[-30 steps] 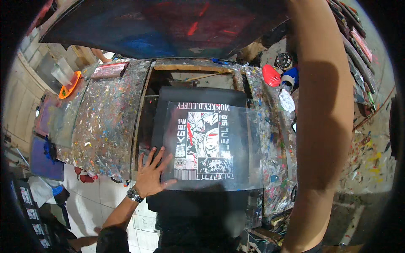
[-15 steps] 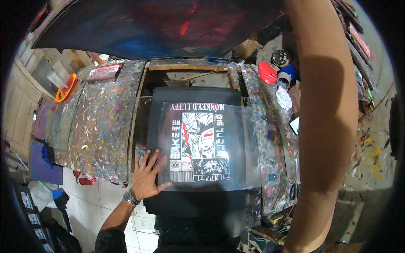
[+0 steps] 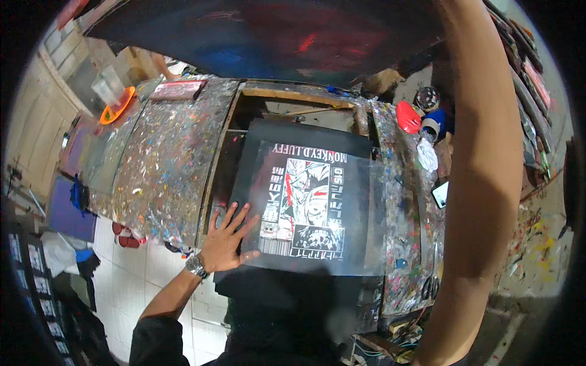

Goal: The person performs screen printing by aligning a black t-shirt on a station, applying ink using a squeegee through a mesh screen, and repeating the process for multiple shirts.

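1. Resting the left hand [image 3: 226, 244] on the lower left edge of a clear sheet [image 3: 317, 207] — with fingers spread and a watch [image 3: 195, 264] on the wrist.
2. Can see the clear sheet flat over a black backing [image 3: 305, 133], between paint-spotted boards [image 3: 165, 158].
3. Reaching the right arm [image 3: 485, 183] past the top edge — cannot tell the state of the right hand's fingers, out of view.
4. Can see a dark panel [image 3: 262, 36] beyond the sheet, plus a phone [image 3: 440, 195] at right.

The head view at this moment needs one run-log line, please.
left hand: spread at edge of clear sheet | right hand: out of view | clear sheet: over black material | design: white and red
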Motion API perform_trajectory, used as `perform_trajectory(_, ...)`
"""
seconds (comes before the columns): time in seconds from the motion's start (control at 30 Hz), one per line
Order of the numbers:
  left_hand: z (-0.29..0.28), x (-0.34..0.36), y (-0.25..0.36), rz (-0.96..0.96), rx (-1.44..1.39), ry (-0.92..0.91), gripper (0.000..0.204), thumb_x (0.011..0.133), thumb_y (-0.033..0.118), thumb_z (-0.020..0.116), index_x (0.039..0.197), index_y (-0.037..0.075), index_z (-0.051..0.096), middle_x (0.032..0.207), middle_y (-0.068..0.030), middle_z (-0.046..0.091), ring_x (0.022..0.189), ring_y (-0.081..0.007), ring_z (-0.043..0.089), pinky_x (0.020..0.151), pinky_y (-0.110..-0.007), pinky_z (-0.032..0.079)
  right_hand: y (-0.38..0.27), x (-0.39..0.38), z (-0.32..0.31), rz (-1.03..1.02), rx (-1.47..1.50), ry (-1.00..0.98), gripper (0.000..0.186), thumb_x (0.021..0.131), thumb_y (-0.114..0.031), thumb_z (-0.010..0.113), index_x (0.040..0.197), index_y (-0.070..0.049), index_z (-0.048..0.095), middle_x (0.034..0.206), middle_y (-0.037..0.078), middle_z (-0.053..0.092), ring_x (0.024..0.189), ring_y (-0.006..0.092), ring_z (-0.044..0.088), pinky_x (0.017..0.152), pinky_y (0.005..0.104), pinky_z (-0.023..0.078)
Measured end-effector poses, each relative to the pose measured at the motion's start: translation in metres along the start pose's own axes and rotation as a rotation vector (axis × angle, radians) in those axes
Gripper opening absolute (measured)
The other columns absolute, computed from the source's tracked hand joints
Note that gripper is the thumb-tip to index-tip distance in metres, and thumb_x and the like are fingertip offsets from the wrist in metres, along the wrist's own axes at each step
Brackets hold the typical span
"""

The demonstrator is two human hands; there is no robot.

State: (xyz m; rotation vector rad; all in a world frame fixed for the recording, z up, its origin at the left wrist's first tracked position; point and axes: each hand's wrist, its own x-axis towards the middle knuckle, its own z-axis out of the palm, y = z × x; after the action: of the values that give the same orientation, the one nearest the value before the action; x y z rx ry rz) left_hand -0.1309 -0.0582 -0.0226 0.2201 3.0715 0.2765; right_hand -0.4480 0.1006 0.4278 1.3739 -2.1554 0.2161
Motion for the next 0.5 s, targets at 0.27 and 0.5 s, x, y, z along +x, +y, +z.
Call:
perform_trajectory(0.27,-0.005,-0.001,0.003,-0.009,-0.024,0.055,0.09,0.088,0.074,0.059,0.16,0.024,0.039,0.17,-0.0107,0.028,0.156,-0.0374,0.023,0.123,-0.064,0.013,-0.001,0.002,0.012,0.226,-0.026,0.027,0.083,0.09,-0.073,0.056,0.125,0.001,0.07,0.134,0.034,0.061,0.128,0.0488,0.057,0.11,0.0456,0.045)
perform_trajectory(0.5,-0.008,-0.005,-0.007,0.011,-0.187,0.083,0.091,0.085,0.067,0.067,0.16,0.024,0.039,0.17,-0.0128,0.028,0.157,-0.0368,0.023,0.123,-0.066,0.01,-0.005,-0.006,0.001,0.078,0.111,0.02,0.069,0.096,-0.062,0.055,0.131,-0.004,0.068,0.139,0.027,0.062,0.128,0.0378,0.061,0.11,0.0432,0.044)
